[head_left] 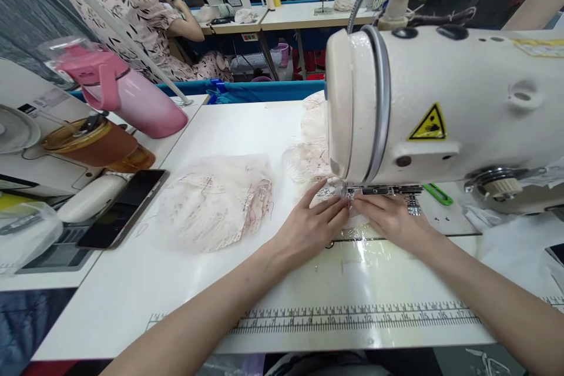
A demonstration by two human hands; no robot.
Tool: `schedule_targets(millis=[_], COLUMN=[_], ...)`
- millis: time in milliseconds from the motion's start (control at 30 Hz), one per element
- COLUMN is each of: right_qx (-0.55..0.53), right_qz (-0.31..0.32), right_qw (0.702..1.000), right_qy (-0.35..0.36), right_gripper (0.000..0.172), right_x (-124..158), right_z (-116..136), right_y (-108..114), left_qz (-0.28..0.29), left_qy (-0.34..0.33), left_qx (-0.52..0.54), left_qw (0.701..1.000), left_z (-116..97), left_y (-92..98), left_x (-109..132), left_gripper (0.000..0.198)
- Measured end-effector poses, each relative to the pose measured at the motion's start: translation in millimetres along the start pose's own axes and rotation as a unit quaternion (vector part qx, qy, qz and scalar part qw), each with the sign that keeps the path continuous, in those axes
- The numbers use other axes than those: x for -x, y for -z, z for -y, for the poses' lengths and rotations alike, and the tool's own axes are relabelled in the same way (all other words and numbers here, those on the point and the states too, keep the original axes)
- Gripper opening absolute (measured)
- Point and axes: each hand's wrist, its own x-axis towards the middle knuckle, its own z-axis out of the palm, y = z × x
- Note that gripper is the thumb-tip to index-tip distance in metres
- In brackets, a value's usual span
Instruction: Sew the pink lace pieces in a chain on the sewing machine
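Nearest my camera, 1 printed ruler [317,322] edges the worktop [238,129]. Beyond, I have the left hand [314,224] and right hand [396,220], 2 hands, flat and unclenched on 1 lace piece [329,190] under 1 sewing machine [467,82], apparently keeping it smooth. 1 loose lace bundle [215,202] lies left, probably for easy reach. Farther: 1 pink bottle [141,100], 1 seated person [147,29].

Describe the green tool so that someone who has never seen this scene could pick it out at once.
Find the big white sewing machine at the right of the picture. Look below its arm, just to the right of the person's right hand, for a slim tool lying on the work surface. Its bright green sets it apart from the white cloth further right.
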Motion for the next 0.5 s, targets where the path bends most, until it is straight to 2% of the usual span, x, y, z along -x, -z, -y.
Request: schedule_targets(millis=[300, 500], right_qx=[-0.044, -0.091], right_qz=[0.045, 0.045], right_qw=[0.998, 0.995], right_qy=[0.029, 0.001], right_gripper=[0.026, 0.018], right_x=[-0.8, -4.8], right_z=[3.6, 7.0], right_y=[-4.6, -1.6], left_qz=[-0.006, -0.019], left_qy=[0.028, 0.049], left_qx=[0.001, 0.023], left_qw=[1.0, 0.998], left_z=[3.9, 3.3], left_y=[3.9, 3.1], left_x=[-2.7, -0.6], left_gripper=[0.025, 0.019])
